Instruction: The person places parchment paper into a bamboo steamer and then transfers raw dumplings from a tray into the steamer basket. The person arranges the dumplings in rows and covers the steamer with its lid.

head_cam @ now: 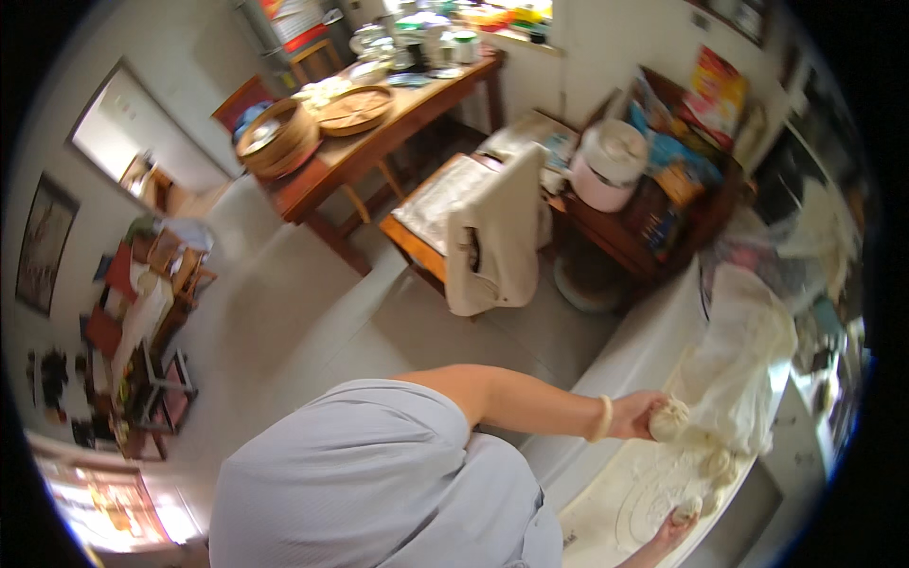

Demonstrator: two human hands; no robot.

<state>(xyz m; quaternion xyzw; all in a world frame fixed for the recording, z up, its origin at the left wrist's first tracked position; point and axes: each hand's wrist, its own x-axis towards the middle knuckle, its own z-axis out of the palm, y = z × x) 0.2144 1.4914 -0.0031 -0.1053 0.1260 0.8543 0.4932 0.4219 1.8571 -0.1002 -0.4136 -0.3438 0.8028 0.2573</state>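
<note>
My left hand (pixel 635 415), with a pale bangle at the wrist, holds a pleated dough bun (pixel 669 420) above the far part of a cream kneading mat (pixel 603 505). Lower down, my right hand (pixel 671 534) has its fingers around another pleated bun (pixel 687 510). Between the two hands, more buns (pixel 719 466) rest along the mat's outer edge. Printed rings show on the mat's surface. A whitish cloth or sheet (pixel 738 362) lies crumpled just past my left hand.
Bamboo steamers (pixel 277 138) and a round tray (pixel 354 110) stand on a wooden table (pixel 419 106). A cream chair (pixel 497 234) is before a cabinet (pixel 611 241) bearing a white and pink appliance (pixel 609 163). Tiled floor (pixel 284 305) extends left of the counter.
</note>
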